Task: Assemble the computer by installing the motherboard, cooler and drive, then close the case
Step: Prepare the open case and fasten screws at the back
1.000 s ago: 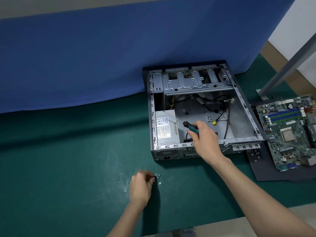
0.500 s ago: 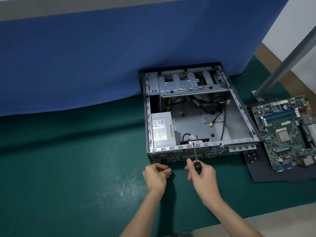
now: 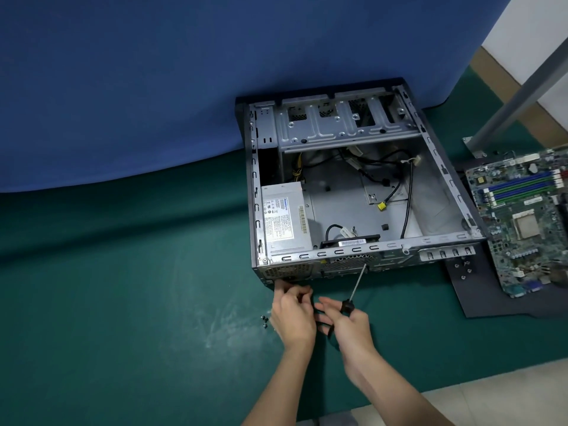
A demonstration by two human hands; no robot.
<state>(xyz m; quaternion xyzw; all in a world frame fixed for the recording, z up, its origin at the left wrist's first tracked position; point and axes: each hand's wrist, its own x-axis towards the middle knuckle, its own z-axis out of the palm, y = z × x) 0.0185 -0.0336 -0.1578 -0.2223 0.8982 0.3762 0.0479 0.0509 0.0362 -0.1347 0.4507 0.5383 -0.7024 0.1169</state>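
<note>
Two hands are seen, the left hand [image 3: 293, 318] and the right hand [image 3: 350, 330]. Each is joined to a forearm that is cut off by the lower edge of the view. Both hands are bare. The wrists behind them are uncovered, and so are the left forearm [image 3: 284, 388] and the right forearm [image 3: 396, 395], as far as they can be followed. The right forearm is shown broader than the left one. Below the hands, between the two forearms, a small grey patch [image 3: 336, 421] is seen; whether it is clothing cannot be told.
</note>
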